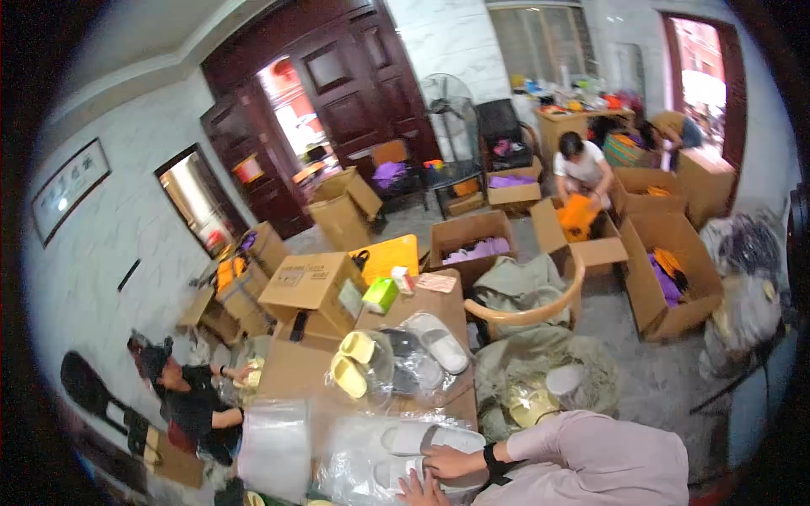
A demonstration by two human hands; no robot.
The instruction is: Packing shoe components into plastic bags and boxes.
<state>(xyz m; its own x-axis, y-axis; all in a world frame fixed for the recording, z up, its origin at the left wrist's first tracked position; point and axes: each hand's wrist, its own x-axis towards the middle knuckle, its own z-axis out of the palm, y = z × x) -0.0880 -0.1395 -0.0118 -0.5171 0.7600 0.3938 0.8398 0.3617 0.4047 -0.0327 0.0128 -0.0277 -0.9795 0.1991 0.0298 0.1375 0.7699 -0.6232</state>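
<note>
Two white slippers (pixel 422 447) lie side by side (soles pale, straps broad) on a clear bag (pixel 354 460) at the near edge of the surface (pixel 451 308); the right hand (pixel 451 462) rests flat on the upper one, fingers spread, clasping nothing; the left hand (pixel 419 491) presses the lower one, its grip cut off by the picture's edge, so I cannot tell; farther along lie two yellow slippers (pixel 353 361), one white pair (pixel 439 340) and a green box (pixel 380 295).

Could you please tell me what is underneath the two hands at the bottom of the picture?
The right hand and left hand press on pale white slippers lying on clear plastic bags. The table surface beneath the plastic is mostly covered and cannot be seen there.
</note>
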